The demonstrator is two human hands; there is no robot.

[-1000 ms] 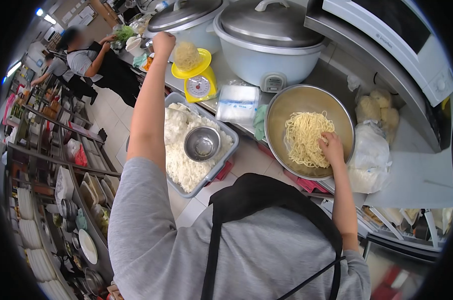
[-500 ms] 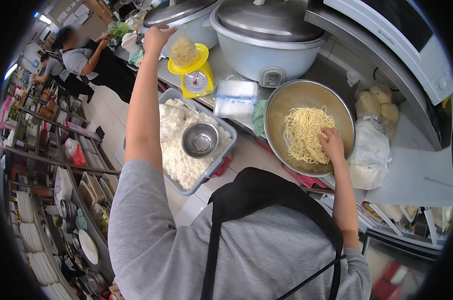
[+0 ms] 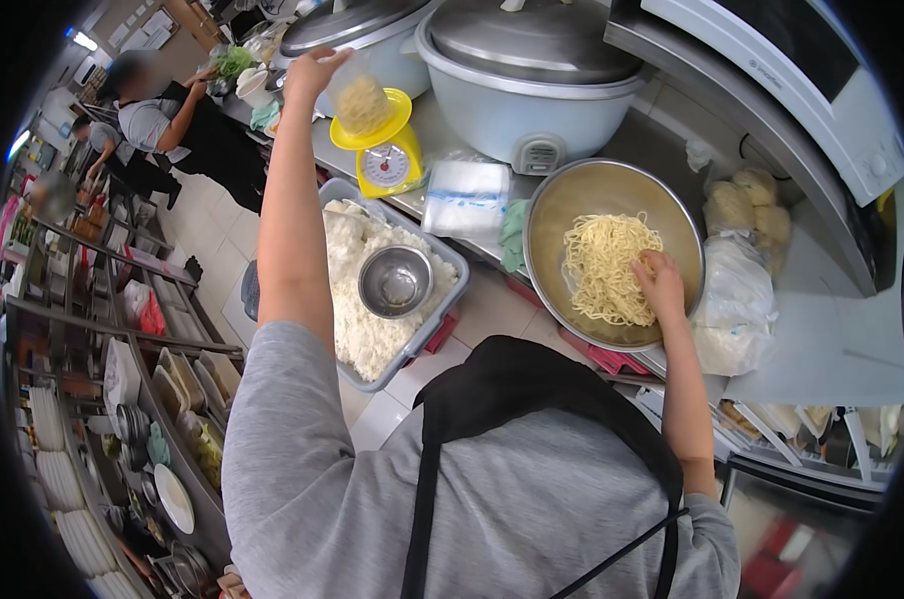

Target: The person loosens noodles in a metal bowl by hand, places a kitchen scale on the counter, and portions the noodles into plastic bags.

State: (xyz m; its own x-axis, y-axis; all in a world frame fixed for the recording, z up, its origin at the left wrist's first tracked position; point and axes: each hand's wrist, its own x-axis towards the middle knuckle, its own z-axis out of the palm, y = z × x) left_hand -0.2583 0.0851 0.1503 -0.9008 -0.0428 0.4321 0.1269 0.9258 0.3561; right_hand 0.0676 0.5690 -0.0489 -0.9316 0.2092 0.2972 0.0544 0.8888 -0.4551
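Observation:
My left hand (image 3: 312,76) pinches the top of a clear plastic bag of noodles (image 3: 362,105). That bag rests on the yellow pan of a dial kitchen scale (image 3: 388,168). My right hand (image 3: 662,283) is inside a large metal bowl (image 3: 542,225), its curled fingers in the right side of a heap of yellow noodles (image 3: 612,265). The fingertips are partly hidden among the strands. A stack of clear plastic bags (image 3: 467,198) lies between scale and bowl.
A grey tub (image 3: 450,290) of cooked rice (image 3: 357,324) stands before the counter, with a small metal bowl (image 3: 396,283) on the rice. Large rice cookers (image 3: 532,100) line the back. Bagged noodles (image 3: 746,215) lie right of the bowl. Two co-workers (image 3: 163,125) stand far left.
The view has shifted slightly. Both hands keep nearly the same places, the left at the bag top and the right in the noodles.

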